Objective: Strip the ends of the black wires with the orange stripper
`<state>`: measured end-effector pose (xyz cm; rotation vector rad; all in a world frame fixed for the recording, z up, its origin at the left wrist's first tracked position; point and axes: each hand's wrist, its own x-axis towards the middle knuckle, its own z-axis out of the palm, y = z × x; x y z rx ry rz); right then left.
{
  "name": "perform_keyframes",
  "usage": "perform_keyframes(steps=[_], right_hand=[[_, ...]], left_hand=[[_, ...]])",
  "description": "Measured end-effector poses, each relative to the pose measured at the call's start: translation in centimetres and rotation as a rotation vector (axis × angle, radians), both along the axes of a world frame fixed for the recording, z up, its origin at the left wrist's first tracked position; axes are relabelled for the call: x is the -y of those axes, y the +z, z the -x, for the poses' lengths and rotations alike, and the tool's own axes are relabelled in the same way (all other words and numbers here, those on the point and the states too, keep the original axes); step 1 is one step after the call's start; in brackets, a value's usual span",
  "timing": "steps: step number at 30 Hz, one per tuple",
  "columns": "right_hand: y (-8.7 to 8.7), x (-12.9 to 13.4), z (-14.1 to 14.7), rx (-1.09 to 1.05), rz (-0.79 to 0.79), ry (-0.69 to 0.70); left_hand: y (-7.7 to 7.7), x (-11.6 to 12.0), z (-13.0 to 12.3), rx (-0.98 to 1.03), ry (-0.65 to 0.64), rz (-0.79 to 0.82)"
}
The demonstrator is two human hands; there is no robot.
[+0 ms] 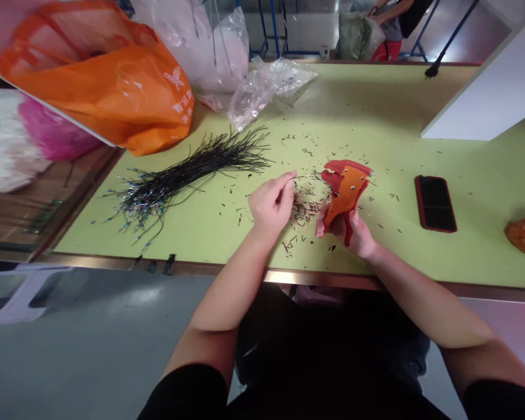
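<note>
My left hand (271,204) pinches a thin wire (301,177) between thumb and forefinger, and the wire's end reaches toward the jaws of a red and orange automatic wire stripper (345,189). My right hand (345,230) grips that tool by its handles. Below the jaws lies a small heap of stripped insulation scraps (304,207), with more bits scattered over the green tabletop (376,116). To the left lies a large bundle of thin black wires (188,169) with bluish metal terminals at one end.
A black phone in a red case (435,204) lies to the right. A white panel (485,87) stands at the far right corner. An orange bag (100,81) and clear plastic bags (266,87) sit at the back left. A person (394,17) works beyond the table.
</note>
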<state>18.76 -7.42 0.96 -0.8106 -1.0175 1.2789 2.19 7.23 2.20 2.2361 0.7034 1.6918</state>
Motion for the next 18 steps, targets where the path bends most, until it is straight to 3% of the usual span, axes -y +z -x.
perform_keyframes(steps=[9,14,18], right_hand=[[0.2,-0.1,0.4,-0.037,0.022,-0.046],[0.4,-0.3,0.6,-0.042,-0.027,-0.092],[-0.2,-0.5,0.7,-0.021,0.004,-0.035]], left_hand=[[1.0,1.0,-0.4,-0.034,0.008,-0.145],[0.6,1.3,-0.7,-0.088,0.018,-0.195],[0.1,2.0,-1.1,-0.134,-0.054,-0.176]])
